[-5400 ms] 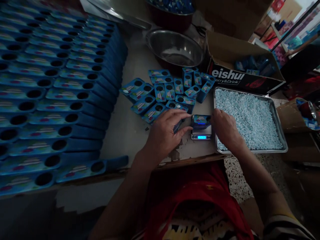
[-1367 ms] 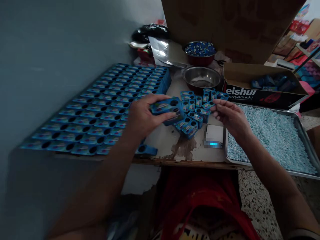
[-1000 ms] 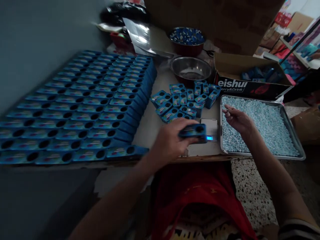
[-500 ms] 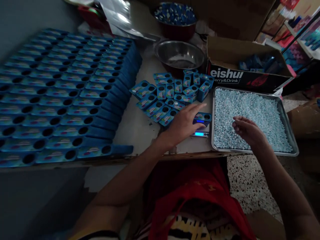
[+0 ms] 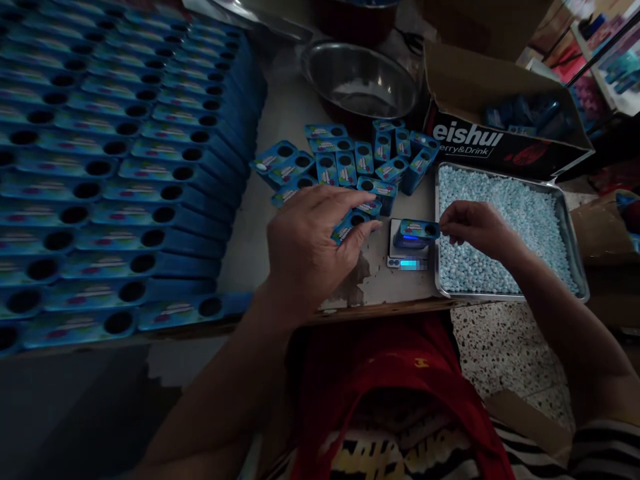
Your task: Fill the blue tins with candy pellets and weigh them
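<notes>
Closest to us is the red apron [image 5: 385,363], and just past it our left hand [image 5: 313,247] has thumb and fingers spread wide by the loose blue containers [image 5: 346,168]. Our right hand [image 5: 477,227] has its fingertips drawn narrow at the holed end of the weighed container [image 5: 415,231]; whether they pinch anything, we can't tell. That container sits on the lit scale [image 5: 394,251], just left of the metal tray [image 5: 437,270] of pale pellets [image 5: 505,233]. Farther off, we've got a steel bowl [image 5: 363,83] and an open carton [image 5: 465,140] bearing more blue containers [image 5: 520,120].
</notes>
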### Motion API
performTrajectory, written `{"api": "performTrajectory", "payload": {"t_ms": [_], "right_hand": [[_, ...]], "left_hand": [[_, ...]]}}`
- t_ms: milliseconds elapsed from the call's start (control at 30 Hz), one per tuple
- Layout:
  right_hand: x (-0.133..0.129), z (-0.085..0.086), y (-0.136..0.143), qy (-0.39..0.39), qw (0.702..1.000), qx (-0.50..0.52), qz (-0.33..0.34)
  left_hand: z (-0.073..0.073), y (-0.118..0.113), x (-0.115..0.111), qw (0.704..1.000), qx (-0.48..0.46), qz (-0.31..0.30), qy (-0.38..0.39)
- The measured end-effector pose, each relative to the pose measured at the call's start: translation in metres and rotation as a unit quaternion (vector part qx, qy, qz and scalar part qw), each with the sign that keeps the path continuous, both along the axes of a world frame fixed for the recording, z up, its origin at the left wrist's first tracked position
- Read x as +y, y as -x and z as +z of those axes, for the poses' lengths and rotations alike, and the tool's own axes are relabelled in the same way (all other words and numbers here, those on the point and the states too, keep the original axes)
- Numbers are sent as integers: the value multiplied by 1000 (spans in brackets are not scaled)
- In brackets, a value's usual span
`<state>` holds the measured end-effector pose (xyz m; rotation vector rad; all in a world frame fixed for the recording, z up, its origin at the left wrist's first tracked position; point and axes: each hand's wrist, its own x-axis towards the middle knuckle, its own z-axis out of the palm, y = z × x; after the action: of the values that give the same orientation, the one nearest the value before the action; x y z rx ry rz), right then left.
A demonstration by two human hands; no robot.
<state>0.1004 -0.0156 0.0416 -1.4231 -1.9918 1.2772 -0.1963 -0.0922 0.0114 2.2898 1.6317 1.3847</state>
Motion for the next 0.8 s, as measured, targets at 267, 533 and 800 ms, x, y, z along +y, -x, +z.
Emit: {"api": "performTrajectory", "payload": {"t_ms": [267,533,800], "right_hand": [[-6,14,-17,-80,988,-56,-118],[-2,16,-65,-118,977,-77,-157],[-9,14,-84,-152,961,-26,-229]], "left_hand": [[-12,14,6,1000,-3,-12,6],[-4,-13,11,999,44,-9,30],[8,-47,18,990,65,-22,122]]}}
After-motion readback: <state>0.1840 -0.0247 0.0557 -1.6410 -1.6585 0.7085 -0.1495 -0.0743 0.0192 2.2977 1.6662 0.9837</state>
